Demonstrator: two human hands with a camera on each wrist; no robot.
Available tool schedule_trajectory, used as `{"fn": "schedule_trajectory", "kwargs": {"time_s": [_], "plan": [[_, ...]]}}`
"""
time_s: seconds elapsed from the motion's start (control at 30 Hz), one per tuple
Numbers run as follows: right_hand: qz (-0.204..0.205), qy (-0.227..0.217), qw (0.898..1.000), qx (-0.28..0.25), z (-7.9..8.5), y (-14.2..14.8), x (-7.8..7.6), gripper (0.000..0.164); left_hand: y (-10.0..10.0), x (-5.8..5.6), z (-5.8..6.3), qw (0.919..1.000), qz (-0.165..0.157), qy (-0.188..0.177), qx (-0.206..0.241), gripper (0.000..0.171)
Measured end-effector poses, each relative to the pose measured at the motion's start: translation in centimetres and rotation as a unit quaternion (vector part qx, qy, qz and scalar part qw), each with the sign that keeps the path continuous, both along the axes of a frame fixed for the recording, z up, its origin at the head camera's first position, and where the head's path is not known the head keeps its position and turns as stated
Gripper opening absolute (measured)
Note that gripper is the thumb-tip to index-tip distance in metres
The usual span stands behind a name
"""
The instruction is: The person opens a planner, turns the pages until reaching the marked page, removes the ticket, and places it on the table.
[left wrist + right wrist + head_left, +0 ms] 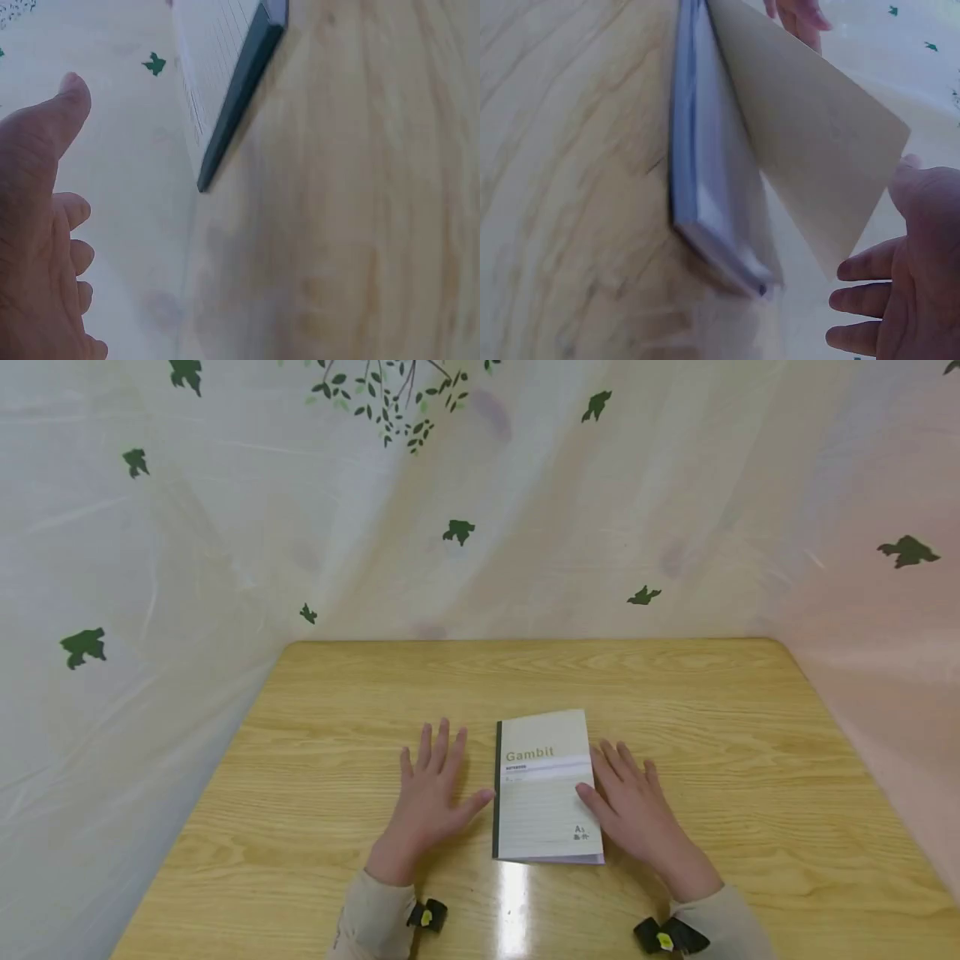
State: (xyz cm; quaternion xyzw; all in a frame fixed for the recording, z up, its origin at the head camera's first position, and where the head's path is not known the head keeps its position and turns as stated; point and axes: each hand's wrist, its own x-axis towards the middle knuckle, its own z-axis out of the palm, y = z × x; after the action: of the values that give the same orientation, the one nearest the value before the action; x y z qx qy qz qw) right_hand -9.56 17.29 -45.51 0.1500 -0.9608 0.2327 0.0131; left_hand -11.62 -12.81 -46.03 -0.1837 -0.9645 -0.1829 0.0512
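Observation:
A cream notebook with "Gambit" on its front and a dark spine lies on the wooden table. Its front cover stands partly raised from the pages in the right wrist view. At the notebook's right edge is my right hand, thumb at the cover's edge and fingers extended beside it. My left hand is to the left, fingers spread and holding nothing, its thumb close to the spine. Whether that thumb touches the spine, I cannot tell.
The wooden table reaches back to a pale cloth printed with green bird shapes and leaves. This cloth also hangs along both sides. A dark strap with a yellow mark sits at the left wrist, and another at the right.

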Motion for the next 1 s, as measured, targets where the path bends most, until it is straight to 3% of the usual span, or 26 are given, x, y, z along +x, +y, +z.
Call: {"fn": "schedule_trajectory", "kwargs": {"time_s": [0.17, 0.33, 0.53, 0.67, 0.8, 1.0], "plan": [[0.011, 0.017, 0.996, -0.084, 1.2, -1.0, -0.1, 0.056, 1.1, 0.5, 1.5, 0.9977, -0.048, 0.022, 0.041, 0.089], [0.043, 0.042, 0.985, -0.159, 2.1, -2.4, 0.0, 0.05, 2.8, 0.9, 4.0, 0.9887, -0.114, 0.067, 0.071, 0.086], [0.09, 0.083, 0.976, -0.181, 2.4, -4.0, 0.0, 0.044, 5.0, 1.5, 6.8, 0.9679, -0.203, 0.14, 0.05, 0.083], [0.111, 0.097, 0.973, -0.18, 2.3, -4.9, 0.0, 0.04, 6.1, 1.8, 7.9, 0.9583, -0.246, 0.144, 0.016, 0.082], [0.124, 0.093, 0.973, -0.172, 2.2, -5.3, -0.1, 0.042, 6.4, 2.1, 8.0, 0.9574, -0.259, 0.126, -0.023, 0.073], [0.127, 0.092, 0.98, -0.121, 1.1, -4.7, -2.1, 0.039, 5.3, 2.5, 7.8, 0.9628, -0.235, 0.117, -0.063, 0.07]]}}
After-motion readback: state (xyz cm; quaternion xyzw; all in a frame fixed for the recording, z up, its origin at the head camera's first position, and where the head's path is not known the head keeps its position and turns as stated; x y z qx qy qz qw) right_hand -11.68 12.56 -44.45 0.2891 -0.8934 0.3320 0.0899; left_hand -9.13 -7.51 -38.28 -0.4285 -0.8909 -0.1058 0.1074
